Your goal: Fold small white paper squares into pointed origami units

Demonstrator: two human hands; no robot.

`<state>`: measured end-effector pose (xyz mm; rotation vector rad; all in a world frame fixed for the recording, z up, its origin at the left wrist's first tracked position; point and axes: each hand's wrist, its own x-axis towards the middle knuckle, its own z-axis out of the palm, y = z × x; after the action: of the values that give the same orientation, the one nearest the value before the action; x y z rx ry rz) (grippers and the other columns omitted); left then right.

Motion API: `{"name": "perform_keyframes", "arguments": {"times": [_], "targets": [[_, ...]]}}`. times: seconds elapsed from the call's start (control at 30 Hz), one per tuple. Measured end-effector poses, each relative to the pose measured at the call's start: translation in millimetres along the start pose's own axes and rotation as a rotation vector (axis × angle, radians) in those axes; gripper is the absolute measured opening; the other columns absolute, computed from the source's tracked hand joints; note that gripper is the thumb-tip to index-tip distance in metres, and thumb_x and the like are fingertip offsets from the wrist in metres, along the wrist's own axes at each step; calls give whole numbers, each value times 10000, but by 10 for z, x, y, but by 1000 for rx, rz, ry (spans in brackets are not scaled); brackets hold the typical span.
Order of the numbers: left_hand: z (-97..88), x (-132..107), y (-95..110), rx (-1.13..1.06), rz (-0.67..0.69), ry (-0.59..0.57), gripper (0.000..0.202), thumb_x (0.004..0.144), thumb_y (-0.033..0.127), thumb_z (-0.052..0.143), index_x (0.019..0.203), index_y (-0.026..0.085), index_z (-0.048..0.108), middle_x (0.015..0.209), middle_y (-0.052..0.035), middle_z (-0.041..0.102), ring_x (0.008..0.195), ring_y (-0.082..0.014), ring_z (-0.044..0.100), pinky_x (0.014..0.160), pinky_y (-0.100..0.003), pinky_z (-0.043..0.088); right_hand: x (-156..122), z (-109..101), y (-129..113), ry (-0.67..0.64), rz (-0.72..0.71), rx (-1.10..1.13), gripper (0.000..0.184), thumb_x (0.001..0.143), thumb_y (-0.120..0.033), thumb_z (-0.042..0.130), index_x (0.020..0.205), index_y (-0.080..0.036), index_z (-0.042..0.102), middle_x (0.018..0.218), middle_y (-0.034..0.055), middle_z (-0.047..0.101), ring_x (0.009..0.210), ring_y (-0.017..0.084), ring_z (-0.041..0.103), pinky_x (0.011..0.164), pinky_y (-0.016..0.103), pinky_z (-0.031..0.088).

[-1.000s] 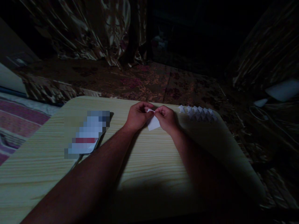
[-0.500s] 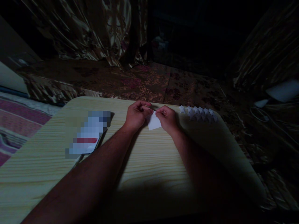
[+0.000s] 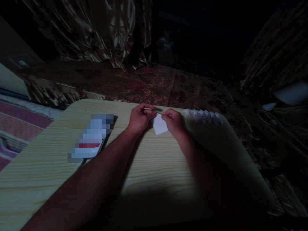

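Note:
A small white piece of paper [image 3: 159,125] is held between my two hands above the far part of the table. My left hand [image 3: 141,118] pinches its upper left edge between thumb and fingers, with the index finger raised a little. On the other side, my right hand [image 3: 173,120] grips the upper right edge, thumb against curled fingers. The paper's lower corner hangs toward me. Fingers cover its top edge, so any folds there are hidden. To the right of my right hand lie several small white folded paper pieces [image 3: 207,118] in rows.
The pale wooden table [image 3: 154,166] has rounded corners. A phone [image 3: 93,138] with a blurred, lit screen lies left of my forearm, with a cable at its near end. A white lamp-like object [image 3: 292,94] and a cord are at the right, beyond the table. Curtains [image 3: 115,32] hang behind.
The paper has turned slightly, and more of its face shows between my hands. My right hand has shifted a little to the right.

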<state>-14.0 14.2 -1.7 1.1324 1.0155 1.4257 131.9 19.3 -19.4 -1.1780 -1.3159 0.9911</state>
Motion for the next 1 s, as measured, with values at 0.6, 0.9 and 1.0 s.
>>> {"name": "perform_keyframes", "arguments": {"times": [0.6, 0.9, 1.0], "targets": [[-26, 43, -91, 164, 16, -54, 347, 603, 369, 793, 817, 133, 655, 642, -27, 642, 539, -110, 544, 528, -236, 426, 3, -34, -50, 70, 41, 45, 86, 644, -259, 571, 664, -177, 558, 526, -49, 518, 485, 100, 460, 460, 217, 335], [-28, 43, -123, 159, 36, -133, 335, 663, 418, 746, 810, 128, 666, 723, -49, 659, 603, -119, 555, 578, -243, 439, 16, -43, -46, 94, 57, 78, 87, 632, -252, 575, 659, -170, 572, 522, -49, 519, 476, 95, 454, 449, 211, 328], [-25, 38, -116, 163, 33, -137, 353, 668, 415, 742, 858, 126, 670, 727, -42, 653, 615, -118, 548, 590, -240, 435, 20, -47, -34, 102, 48, 82, 95, 636, -260, 578, 662, -169, 574, 524, -50, 518, 485, 98, 463, 458, 213, 338]]}}
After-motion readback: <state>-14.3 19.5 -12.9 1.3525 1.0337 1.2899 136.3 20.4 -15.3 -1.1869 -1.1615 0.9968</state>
